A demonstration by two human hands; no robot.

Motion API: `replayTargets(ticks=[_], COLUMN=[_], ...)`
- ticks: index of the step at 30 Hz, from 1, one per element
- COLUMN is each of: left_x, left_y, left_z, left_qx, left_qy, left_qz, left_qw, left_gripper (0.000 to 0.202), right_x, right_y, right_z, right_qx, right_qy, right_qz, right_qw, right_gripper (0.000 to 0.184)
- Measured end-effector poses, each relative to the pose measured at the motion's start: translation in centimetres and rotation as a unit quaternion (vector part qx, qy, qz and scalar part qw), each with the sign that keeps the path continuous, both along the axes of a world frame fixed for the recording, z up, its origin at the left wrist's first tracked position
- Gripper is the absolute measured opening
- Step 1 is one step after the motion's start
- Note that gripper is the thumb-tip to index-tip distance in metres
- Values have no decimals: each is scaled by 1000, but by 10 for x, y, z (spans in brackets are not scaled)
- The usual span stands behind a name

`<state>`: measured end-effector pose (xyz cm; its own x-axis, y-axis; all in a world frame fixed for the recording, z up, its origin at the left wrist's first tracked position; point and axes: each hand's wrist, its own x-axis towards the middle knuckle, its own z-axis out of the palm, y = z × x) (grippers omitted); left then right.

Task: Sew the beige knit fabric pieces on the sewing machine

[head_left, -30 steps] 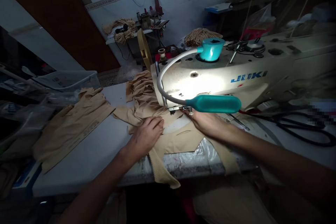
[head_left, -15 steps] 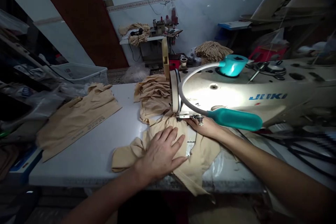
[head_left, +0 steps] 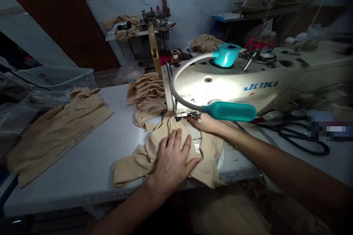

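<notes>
My left hand lies flat with spread fingers on a piece of beige cloth in front of the sewing machine. The thumb points right, near the cloth's open edge. The cloth runs in folds under the presser foot. Behind the needle area, my right hand reaches in from the right at the cloth. Its fingertips are hidden by the machine head, so their grip does not show. A teal lamp on a bent white neck lights the machine and partly covers that hand.
More beige cloth is bunched left of the machine head. A beige stack lies on the table's left side, beside a clear plastic bin. Scissors with black handles lie to the right. Another sewing machine stands behind.
My view has turned right, so everything sits further left in it. The cloth's near corner has drawn up toward the machine. My left hand stays flat on the cloth.
</notes>
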<state>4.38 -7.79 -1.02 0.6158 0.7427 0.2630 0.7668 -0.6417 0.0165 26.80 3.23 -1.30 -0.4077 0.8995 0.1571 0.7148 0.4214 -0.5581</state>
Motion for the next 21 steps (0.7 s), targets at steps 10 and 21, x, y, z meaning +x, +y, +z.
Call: replayTargets(ticks=[10, 21], left_x=[-85, -97], left_y=[-24, -20], left_z=[14, 32], left_qx=[37, 76], left_qy=[36, 16], left_qz=[-93, -19], left_qw=[994, 997], left_gripper=[48, 48], right_x=[33, -31], right_y=[-157, -226], right_z=[11, 63], right_qx=[139, 106], right_qy=[-64, -111], right_qz=[100, 247], right_qw=[983, 957], right_gripper=[38, 19])
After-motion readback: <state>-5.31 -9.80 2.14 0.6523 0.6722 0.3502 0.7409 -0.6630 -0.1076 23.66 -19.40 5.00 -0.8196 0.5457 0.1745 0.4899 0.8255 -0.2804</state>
